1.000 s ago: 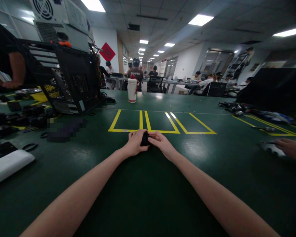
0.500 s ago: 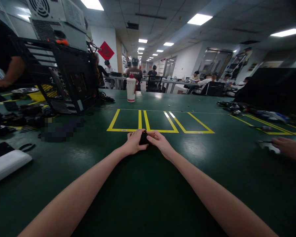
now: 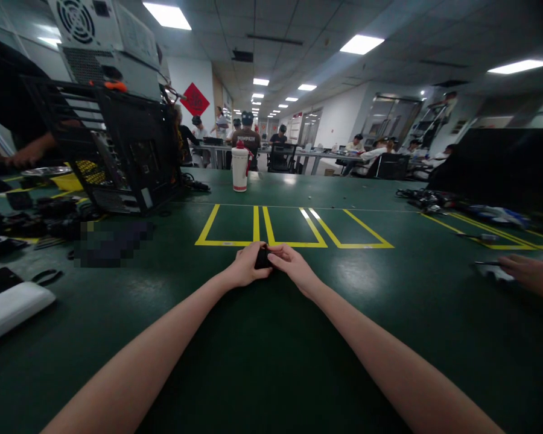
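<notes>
A small black object (image 3: 262, 258) is between my two hands, just in front of the yellow tape outlines (image 3: 261, 243) on the green table (image 3: 271, 349). My left hand (image 3: 247, 265) is closed around its left side, thumb at the near edge and fingers over the top. On its right side, the thumb and fingers of my right hand (image 3: 290, 264) pinch at its upper edge. The object's kind cannot be made out, since it is small, dark and partly covered by my fingers.
An open black computer case (image 3: 131, 150) stands at the left with grey power supplies (image 3: 113, 42) on top. Near it lie dark parts (image 3: 40, 217) and a white case (image 3: 15, 310). A white bottle (image 3: 239, 169) stands behind the tape. Another person's hand (image 3: 531, 274) works at right.
My hands stay around the black object with almost the same grip. The whole view has tilted slightly upward. At the left, a co-worker's arm has shifted toward the computer case.
</notes>
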`<state>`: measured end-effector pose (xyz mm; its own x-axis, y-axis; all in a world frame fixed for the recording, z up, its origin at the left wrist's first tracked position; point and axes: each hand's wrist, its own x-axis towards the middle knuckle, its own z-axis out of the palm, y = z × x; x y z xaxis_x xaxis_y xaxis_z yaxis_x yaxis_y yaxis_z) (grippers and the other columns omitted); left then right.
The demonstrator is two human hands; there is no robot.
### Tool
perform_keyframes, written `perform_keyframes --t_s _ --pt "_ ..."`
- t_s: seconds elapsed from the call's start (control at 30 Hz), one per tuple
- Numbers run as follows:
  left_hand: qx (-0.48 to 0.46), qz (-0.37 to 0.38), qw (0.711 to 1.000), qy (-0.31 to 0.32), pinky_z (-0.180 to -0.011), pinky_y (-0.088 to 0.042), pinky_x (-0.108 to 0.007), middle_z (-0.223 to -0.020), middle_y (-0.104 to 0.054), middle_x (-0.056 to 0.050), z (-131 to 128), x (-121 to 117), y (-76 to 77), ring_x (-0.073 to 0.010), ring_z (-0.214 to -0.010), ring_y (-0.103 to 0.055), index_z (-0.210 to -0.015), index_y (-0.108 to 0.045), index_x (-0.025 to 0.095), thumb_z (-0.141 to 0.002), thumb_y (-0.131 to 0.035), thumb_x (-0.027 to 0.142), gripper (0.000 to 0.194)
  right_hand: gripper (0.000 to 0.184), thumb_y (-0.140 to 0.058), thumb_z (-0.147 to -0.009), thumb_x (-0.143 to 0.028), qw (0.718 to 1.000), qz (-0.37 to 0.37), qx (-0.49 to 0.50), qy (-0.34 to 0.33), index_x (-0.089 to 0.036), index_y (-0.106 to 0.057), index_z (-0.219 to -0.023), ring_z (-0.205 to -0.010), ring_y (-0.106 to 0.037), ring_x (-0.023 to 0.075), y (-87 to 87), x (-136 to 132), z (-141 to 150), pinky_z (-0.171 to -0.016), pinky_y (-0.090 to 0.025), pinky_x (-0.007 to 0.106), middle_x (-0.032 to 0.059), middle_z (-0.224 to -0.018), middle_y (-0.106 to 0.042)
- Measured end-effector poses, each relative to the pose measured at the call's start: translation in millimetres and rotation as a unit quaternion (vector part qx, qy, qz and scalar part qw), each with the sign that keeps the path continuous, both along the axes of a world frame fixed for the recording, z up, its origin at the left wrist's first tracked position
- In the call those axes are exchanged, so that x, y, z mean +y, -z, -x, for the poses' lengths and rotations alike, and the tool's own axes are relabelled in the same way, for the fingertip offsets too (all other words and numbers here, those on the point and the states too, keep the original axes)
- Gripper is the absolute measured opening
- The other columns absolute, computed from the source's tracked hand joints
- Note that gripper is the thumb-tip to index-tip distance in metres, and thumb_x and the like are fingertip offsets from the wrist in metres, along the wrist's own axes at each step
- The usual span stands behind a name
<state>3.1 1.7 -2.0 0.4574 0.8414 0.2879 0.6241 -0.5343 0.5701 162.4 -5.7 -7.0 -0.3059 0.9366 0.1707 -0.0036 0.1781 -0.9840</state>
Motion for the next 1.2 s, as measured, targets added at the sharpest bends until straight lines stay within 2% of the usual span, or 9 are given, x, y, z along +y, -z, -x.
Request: perform_keyframes --t_s 0.13,0.33,0.57,0.8,0.9,1.03,1.2 --pt "-0.008 0.033 0.999 0.012 -0.087 -0.035 -0.043 -0.105 -0.051 -0.008 1 3 -0.1 -0.0253 -0.099 -0.049 -0.111 -0.037 0.019 -0.068 -0.057 0.035 0.050 0.027 -0.058 -0.069 -0.031 0.999 0.020 -0.023 0.026 -0.019 -0.055 -0.094 -0.090 -0.054 0.0164 0.2 1 1 -0.086 -0.039 0.036 0.0033 -0.092 -0.059" --pt "-0.019 0.050 0.998 0.030 -0.085 -0.037 -0.042 -0.105 -0.051 -0.007 4 2 0.2 -0.0244 -0.096 -0.050 -0.113 -0.036 0.020 -0.069 -0.056 0.036 0.051 0.031 -0.062 -0.065 -0.023 1.000 0.015 0.002 -0.025 -0.021 -0.053 -0.095 -0.096 -0.052 0.0164 -2.1 -2 -4 -0.087 -0.039 0.034 0.0027 -0.101 -0.056" --pt "-0.020 -0.008 1.000 0.023 -0.094 -0.028 -0.044 -0.113 -0.045 -0.008 5 -8 -1.5 -0.0252 -0.107 -0.043 -0.116 -0.031 0.021 -0.068 -0.058 0.038 0.057 0.032 -0.058 -0.069 -0.033 1.000 0.013 -0.027 0.005 -0.022 -0.053 -0.098 -0.095 -0.052 0.0178 -2.2 -5 -1 -0.085 -0.039 0.038 0.0033 -0.097 -0.056" --pt "-0.012 -0.027 0.999 0.029 -0.095 -0.025 -0.044 -0.114 -0.044 -0.007 5 -9 0.2 -0.0243 -0.108 -0.041 -0.116 -0.030 0.021 -0.070 -0.056 0.035 0.055 0.029 -0.063 -0.064 -0.020 0.998 0.009 0.030 -0.054 -0.022 -0.053 -0.091 -0.098 -0.051 0.0166 -3.8 -6 -5 -0.087 -0.039 0.034 0.0018 -0.102 -0.055" --pt "-0.008 -0.032 0.999 0.018 -0.094 -0.025 -0.045 -0.113 -0.044 -0.008 4 -6 4.6 -0.0246 -0.107 -0.041 -0.115 -0.030 0.021 -0.068 -0.056 0.035 0.056 0.025 -0.061 -0.066 -0.024 0.999 -0.001 0.029 -0.026 -0.021 -0.054 -0.090 -0.095 -0.052 0.0154 -3.1 -7 -3 -0.088 -0.038 0.034 0.0019 -0.098 -0.056" --pt "-0.001 -0.045 0.999 0.001 -0.093 -0.026 -0.044 -0.113 -0.043 -0.009 2 -5 7.7 -0.0258 -0.107 -0.041 -0.115 -0.030 0.019 -0.067 -0.057 0.035 0.057 0.031 -0.062 -0.066 -0.025 1.000 0.012 0.007 0.014 -0.019 -0.053 -0.095 -0.095 -0.052 0.0155 -2.6 -5 0 -0.089 -0.037 0.034 0.0036 -0.098 -0.056" --pt "0.000 -0.049 0.999 0.006 -0.092 -0.026 -0.044 -0.112 -0.044 -0.009 3 -8 4.1 -0.0256 -0.106 -0.041 -0.114 -0.031 0.019 -0.068 -0.056 0.034 0.055 0.032 -0.063 -0.065 -0.021 0.999 0.016 0.016 -0.042 -0.019 -0.053 -0.096 -0.096 -0.052 0.0160 -3.4 -5 -3 -0.088 -0.038 0.033 0.0037 -0.102 -0.056"
